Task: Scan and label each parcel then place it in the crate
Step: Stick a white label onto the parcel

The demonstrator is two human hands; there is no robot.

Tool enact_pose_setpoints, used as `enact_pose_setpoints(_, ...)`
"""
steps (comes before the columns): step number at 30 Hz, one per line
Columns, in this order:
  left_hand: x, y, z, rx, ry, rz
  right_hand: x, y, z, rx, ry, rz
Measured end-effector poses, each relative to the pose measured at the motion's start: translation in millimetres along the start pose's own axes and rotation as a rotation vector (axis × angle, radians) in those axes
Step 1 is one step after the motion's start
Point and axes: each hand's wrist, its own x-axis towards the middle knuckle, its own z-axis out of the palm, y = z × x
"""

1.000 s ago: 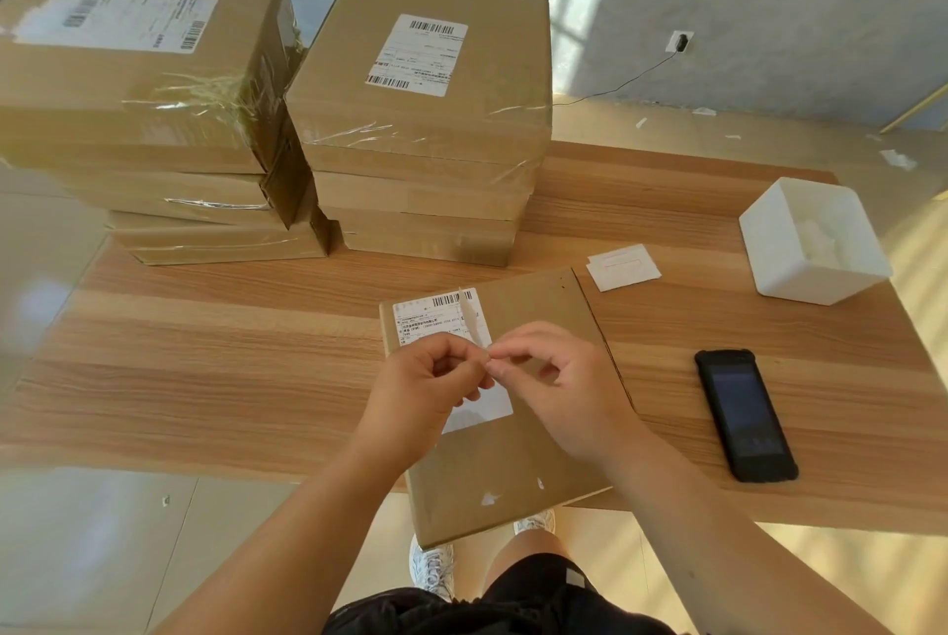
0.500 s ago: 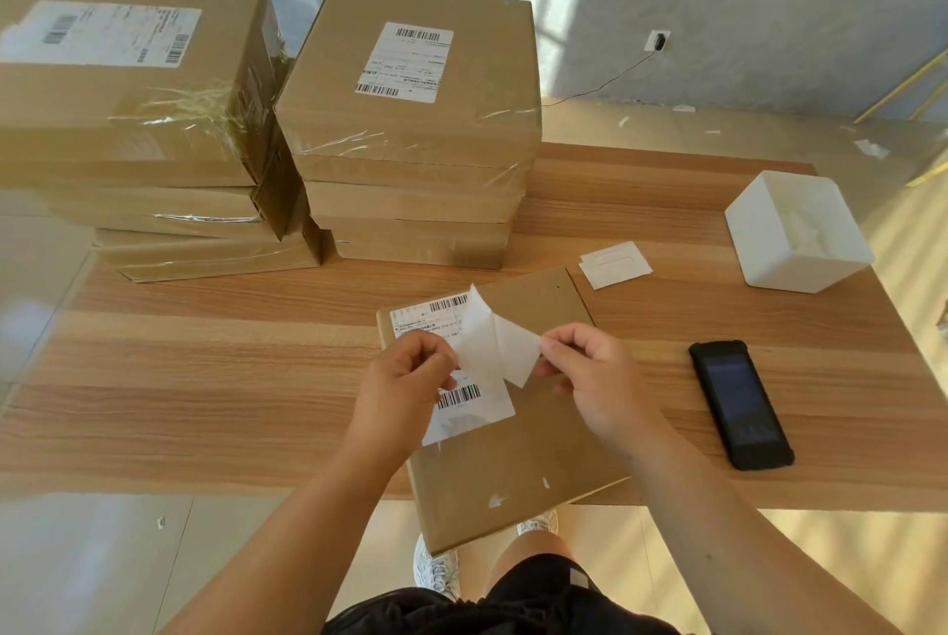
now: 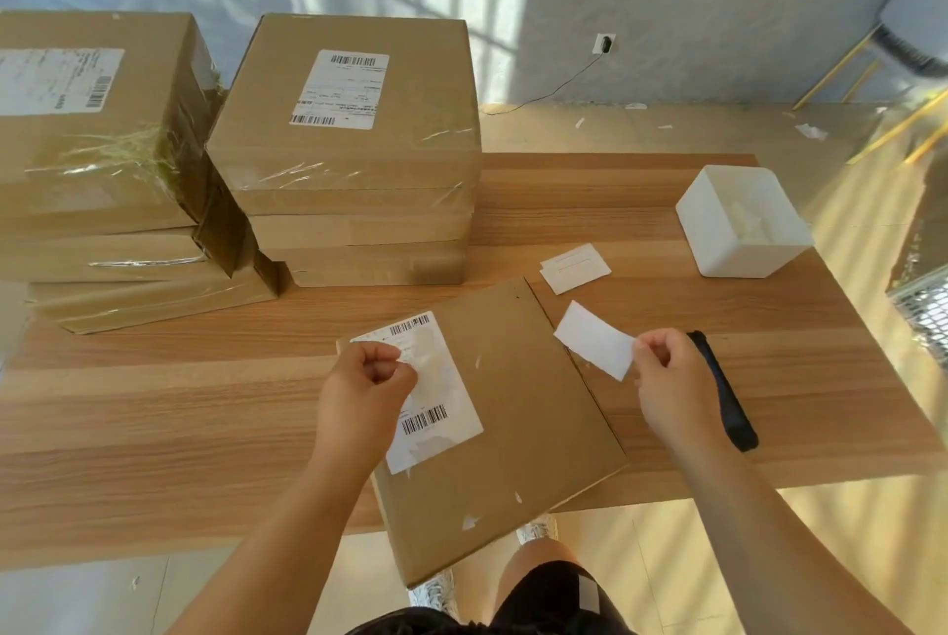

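Note:
A flat brown parcel [image 3: 518, 408] lies at the table's near edge and overhangs it; its shipping label [image 3: 441, 424] with barcodes faces up. My left hand [image 3: 367, 393] hovers over that label, fingers curled, pinching a small pale label piece [image 3: 423, 357] that is hard to tell apart from the label beneath. My right hand [image 3: 667, 378] is off the parcel's right edge and pinches one end of a white paper slip [image 3: 592, 344], held above the table. A black handheld scanner [image 3: 731, 408] lies on the table, partly hidden behind my right hand.
Two stacks of brown parcels stand at the back, one on the left [image 3: 102, 162] and one at the centre [image 3: 354, 157]. There are loose label sheets [image 3: 574, 267] and a white open box [image 3: 718, 244] on the wooden table [image 3: 154, 403]. A wire mesh thing [image 3: 923, 311] shows at the right edge.
My hands have pulled the joined paper apart. The right hand moved right with the white slip; the left hand stayed over the parcel's label with the other piece.

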Motion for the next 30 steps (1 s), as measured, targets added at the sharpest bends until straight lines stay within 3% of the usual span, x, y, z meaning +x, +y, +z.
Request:
enact_pose_setpoints(9,4,41,72,0.152,-0.188,0.110,38,14,-65,-0.168,-0.176,-0.071)
enact_pose_setpoints(17,19,100,187,0.210,-0.205,0.177,106,36,-147,-0.255,-0.278,-0.067)
enact_pose_setpoints(24,41,158,308,0.359,-0.250,0.389,170,71,-212,-0.401,-0.237,-0.164)
enact_pose_setpoints(30,61,190,402,0.502,-0.253,0.689,207,100,-246,-0.187,-0.139,-0.092)
